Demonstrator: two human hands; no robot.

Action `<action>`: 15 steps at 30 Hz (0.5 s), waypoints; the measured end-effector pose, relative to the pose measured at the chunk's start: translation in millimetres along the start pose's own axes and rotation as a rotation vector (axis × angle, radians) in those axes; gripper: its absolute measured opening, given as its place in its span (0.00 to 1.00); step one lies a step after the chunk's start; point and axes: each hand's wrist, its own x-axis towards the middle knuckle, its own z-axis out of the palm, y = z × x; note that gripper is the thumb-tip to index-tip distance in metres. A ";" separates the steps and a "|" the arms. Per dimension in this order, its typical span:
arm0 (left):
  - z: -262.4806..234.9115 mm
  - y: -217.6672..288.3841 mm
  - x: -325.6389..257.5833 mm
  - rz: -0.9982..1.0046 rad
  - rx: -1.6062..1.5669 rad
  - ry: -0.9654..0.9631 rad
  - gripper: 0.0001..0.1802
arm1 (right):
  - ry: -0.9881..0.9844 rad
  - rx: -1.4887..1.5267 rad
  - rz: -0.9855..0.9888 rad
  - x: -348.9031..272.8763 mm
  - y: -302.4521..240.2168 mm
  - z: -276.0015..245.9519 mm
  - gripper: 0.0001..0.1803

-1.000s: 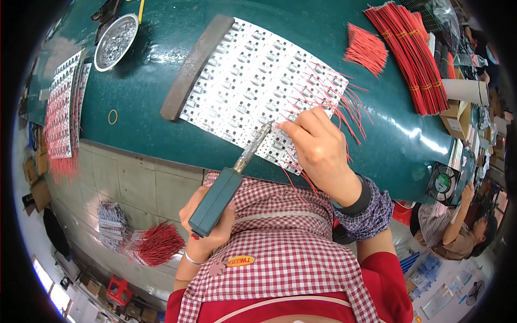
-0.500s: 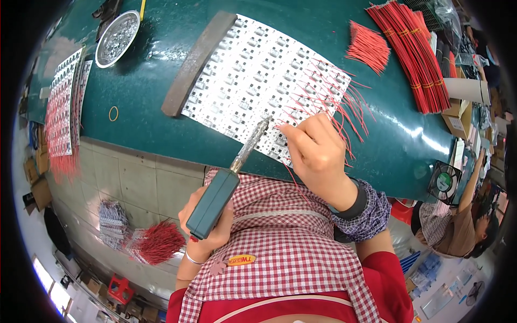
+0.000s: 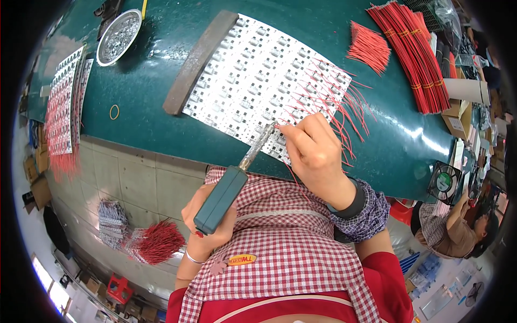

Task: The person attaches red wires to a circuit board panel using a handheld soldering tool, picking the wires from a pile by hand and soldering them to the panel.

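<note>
Solder step in hand, I judged: left hand gripped the green iron, angled over the white circuit sheet on the table — right hand apparently pinching a red wire there. Next move seemed to call for holding that wire still.

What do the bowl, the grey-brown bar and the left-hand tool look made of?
Bowl: probably metal; smooth, silvery rim.
Bar: dull, matte; perhaps metal, though wood can't be excluded.
Tool handle: likely plastic; even, dark green casing.
Tool shaft: apparently metal; mottled silvery shine.
</note>
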 end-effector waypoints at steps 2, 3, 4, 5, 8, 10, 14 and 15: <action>-0.7 -0.2 1.5 0.010 0.018 -0.012 0.11 | 0.003 0.001 -0.002 0.2 -0.2 0.0 0.09; -1.0 0.1 2.1 0.032 0.048 -0.028 0.10 | 0.001 -0.010 -0.010 0.2 -0.3 0.3 0.09; -1.1 0.7 2.6 0.018 0.037 -0.022 0.10 | 0.002 -0.020 -0.014 0.4 -0.4 0.6 0.10; -1.2 1.5 2.9 0.005 0.024 -0.020 0.10 | -0.002 -0.021 -0.020 0.4 -0.7 0.9 0.10; -1.7 3.3 3.1 -0.014 0.012 -0.017 0.10 | -0.015 -0.052 -0.037 0.3 -1.4 1.1 0.10; -1.8 1.9 2.2 -0.020 0.012 -0.017 0.10 | -0.018 -0.071 -0.032 0.3 -2.1 1.3 0.10; 1.0 -9.4 -6.0 -0.001 -0.002 0.006 0.11 | -0.030 -0.077 -0.034 0.4 -2.8 1.5 0.10; 1.6 -12.6 -10.1 -0.011 -0.018 0.035 0.12 | -0.031 -0.076 -0.035 0.5 -2.8 1.4 0.10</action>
